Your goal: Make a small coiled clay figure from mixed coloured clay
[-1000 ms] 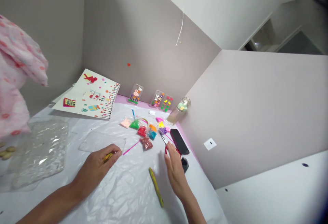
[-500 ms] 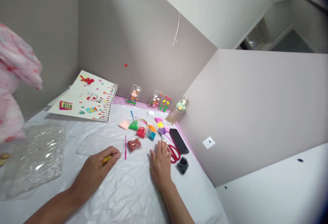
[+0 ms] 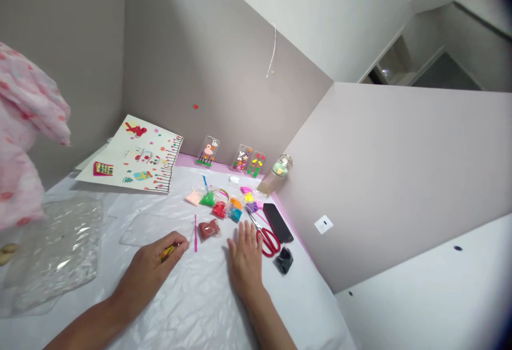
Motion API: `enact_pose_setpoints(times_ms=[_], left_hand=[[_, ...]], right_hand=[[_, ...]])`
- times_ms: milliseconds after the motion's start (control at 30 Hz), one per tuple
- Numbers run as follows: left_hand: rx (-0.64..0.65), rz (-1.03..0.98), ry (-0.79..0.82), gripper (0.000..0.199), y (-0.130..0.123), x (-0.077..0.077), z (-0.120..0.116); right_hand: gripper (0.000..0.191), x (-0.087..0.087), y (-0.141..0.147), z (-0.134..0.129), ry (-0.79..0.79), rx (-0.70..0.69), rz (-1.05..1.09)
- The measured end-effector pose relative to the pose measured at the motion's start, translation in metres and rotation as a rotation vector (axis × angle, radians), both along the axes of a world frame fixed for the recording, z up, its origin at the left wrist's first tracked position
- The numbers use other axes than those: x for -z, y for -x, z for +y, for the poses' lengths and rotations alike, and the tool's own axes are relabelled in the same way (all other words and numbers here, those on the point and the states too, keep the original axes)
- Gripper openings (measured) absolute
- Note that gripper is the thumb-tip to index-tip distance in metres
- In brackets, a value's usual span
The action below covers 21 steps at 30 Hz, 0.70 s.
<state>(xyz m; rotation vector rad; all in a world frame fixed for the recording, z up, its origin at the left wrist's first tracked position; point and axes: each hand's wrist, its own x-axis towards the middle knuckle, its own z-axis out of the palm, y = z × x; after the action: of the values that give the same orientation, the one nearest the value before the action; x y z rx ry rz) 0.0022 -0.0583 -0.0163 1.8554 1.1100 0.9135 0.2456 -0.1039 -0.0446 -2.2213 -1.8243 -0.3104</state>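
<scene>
My left hand [image 3: 160, 256] is closed round a small yellow-and-dark item [image 3: 167, 253], mostly hidden by the fingers. A clear phone case [image 3: 140, 229] lies just beyond that hand. Near its fingertips are a pink modelling tool [image 3: 196, 233] and a brown clay packet [image 3: 209, 229]. My right hand [image 3: 246, 262] rests flat on the plastic sheet, palm down, fingers extended and nothing held. Red-handled scissors [image 3: 270, 243] lie beside its fingers, with a black clay packet [image 3: 284, 261] further right. Several coloured clay packets, among them a red one [image 3: 219, 209] and a green one [image 3: 207, 199], are grouped beyond both hands.
Decorated phone cases [image 3: 208, 151] lean against the wall. A drawing sheet [image 3: 136, 166] stands at the back left. Beside the right edge are a black phone [image 3: 278, 223] and a bottle [image 3: 272, 180]. Clear plastic pouches [image 3: 68, 248] and pink cloth [image 3: 28, 126] are on the left.
My right hand has slid slightly left, away from the scissors, so more of them shows. My left hand keeps its grip. The view has shifted a little.
</scene>
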Motion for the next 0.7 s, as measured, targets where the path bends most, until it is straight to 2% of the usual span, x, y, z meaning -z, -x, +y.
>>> enact_pose_setpoints(times_ms=[67,200,267,367,500,567,633,700], left_hand=[[0.001,0.021,-0.014,0.037,-0.001,0.000,0.001],[0.037,0.077,-0.060,0.032,-0.002,0.002,0.002],[0.056,0.121,-0.087,0.029,-0.002,0.007,0.003],[0.116,0.183,-0.143,0.030,-0.003,0.019,0.005],[0.229,0.229,-0.223,0.037,-0.012,0.029,0.006],[0.273,0.231,-0.261,0.039,-0.017,0.027,0.005],[0.292,0.231,-0.299,0.039,-0.019,0.023,0.005],[0.269,0.245,-0.330,0.037,-0.019,0.019,0.005]], right_hand=[[0.058,0.000,0.000,0.000,0.001,0.050,0.002],[0.057,-0.002,0.007,0.000,-0.003,-0.076,0.066],[0.053,-0.006,0.003,0.000,-0.036,-0.064,0.164],[0.051,-0.016,-0.017,0.000,-0.071,-0.007,0.283],[0.058,-0.033,-0.044,0.001,-0.067,-0.035,0.334],[0.050,-0.039,-0.044,0.002,-0.049,-0.088,0.333],[0.035,-0.042,-0.032,0.005,-0.018,-0.187,0.313],[0.040,-0.042,-0.012,0.012,0.022,-0.327,0.271]])
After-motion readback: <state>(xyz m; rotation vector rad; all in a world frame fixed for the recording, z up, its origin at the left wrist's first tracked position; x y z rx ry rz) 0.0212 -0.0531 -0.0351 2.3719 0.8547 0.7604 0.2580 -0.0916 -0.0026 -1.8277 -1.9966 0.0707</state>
